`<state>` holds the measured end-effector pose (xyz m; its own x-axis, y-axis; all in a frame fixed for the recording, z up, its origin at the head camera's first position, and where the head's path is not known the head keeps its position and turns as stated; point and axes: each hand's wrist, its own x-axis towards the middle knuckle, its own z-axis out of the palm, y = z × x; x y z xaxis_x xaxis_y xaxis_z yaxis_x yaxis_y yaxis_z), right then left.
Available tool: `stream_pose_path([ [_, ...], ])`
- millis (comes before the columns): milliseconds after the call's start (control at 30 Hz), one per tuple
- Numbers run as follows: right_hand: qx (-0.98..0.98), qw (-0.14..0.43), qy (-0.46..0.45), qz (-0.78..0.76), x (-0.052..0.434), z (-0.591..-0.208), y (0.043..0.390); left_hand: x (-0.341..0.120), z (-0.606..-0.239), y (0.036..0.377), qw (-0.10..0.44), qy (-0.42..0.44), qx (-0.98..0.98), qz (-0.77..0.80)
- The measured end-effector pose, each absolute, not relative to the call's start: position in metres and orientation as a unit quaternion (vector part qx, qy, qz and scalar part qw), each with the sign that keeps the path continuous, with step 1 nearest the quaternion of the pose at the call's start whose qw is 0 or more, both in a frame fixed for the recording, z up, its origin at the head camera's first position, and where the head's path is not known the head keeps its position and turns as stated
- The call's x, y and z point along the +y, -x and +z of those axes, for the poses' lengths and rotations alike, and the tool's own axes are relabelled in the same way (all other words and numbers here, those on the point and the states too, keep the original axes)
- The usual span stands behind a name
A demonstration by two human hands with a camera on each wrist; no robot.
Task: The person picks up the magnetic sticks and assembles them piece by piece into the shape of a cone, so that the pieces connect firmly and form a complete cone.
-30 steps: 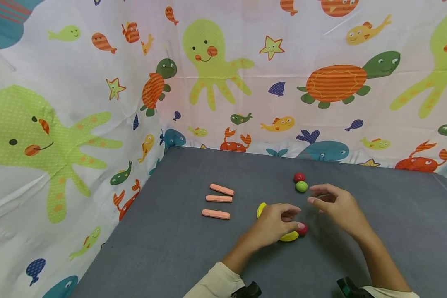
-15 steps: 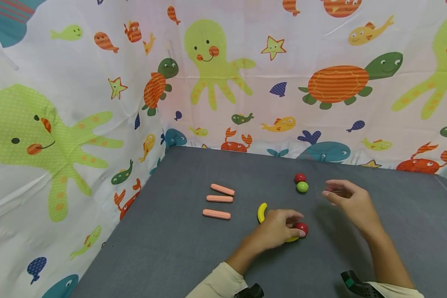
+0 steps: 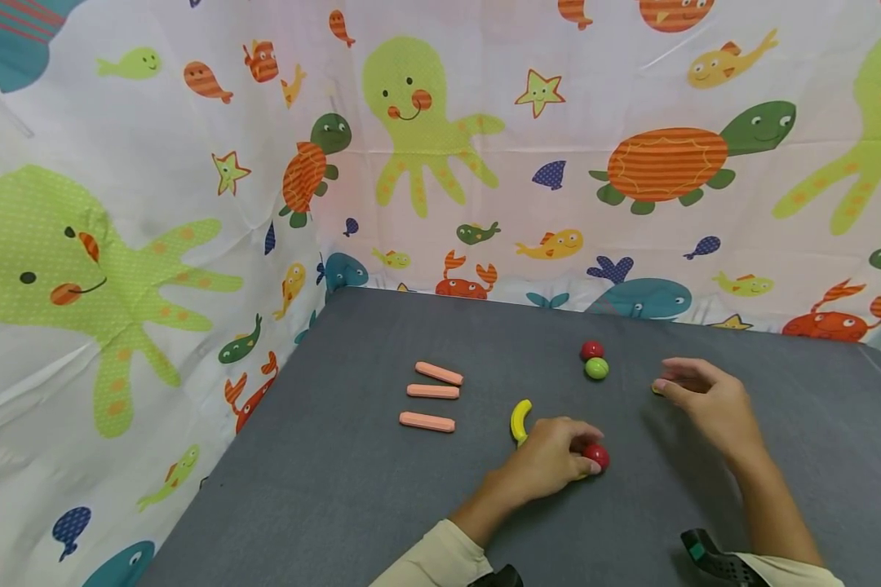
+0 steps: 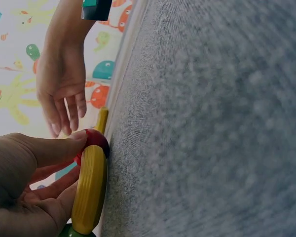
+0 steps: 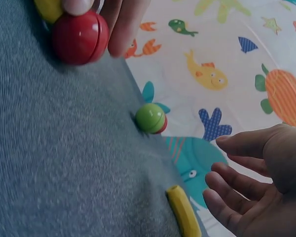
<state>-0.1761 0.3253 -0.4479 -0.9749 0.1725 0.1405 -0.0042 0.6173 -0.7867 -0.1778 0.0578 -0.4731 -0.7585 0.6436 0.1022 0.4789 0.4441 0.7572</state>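
A glossy red ball [image 3: 597,456], seamed down its middle as seen from the right wrist [image 5: 80,37], is pressed against the grey table [image 3: 382,489] by the left hand [image 3: 551,456]. The fingers are curled over it, with a fingertip laid on its top, and a yellow curved piece [image 4: 89,188] is held under the same hand, edge-on to the cloth and touching the ball. A second yellow banana-shaped piece [image 3: 520,420] is seen just left of that hand.

The right hand [image 3: 708,401] is held well to the right, its fingers loosely spread and nothing gripped; a small yellow stick [image 5: 183,211] lies flat just beneath its fingertips, and contact cannot be told.

Further back, a green ball [image 3: 596,368] is set touching a smaller red ball [image 3: 591,350]. Three pink sticks [image 3: 432,395] are laid in a row to the left.
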Motion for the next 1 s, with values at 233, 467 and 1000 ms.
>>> stream_pose_path([
  [233,-0.905,0.093,0.065,0.41,0.333,-0.456,0.177,0.057,-0.471,0.177,0.101,-0.33,0.845,0.409],
  [467,-0.907,0.082,0.075,0.407,0.339,-0.461,0.178,0.057,-0.47,0.177,0.1,-0.326,0.847,0.408],
  [1000,-0.937,0.076,0.056,0.337,0.344,-0.471,0.182,0.057,-0.47,0.176,0.124,-0.304,0.843,0.426],
])
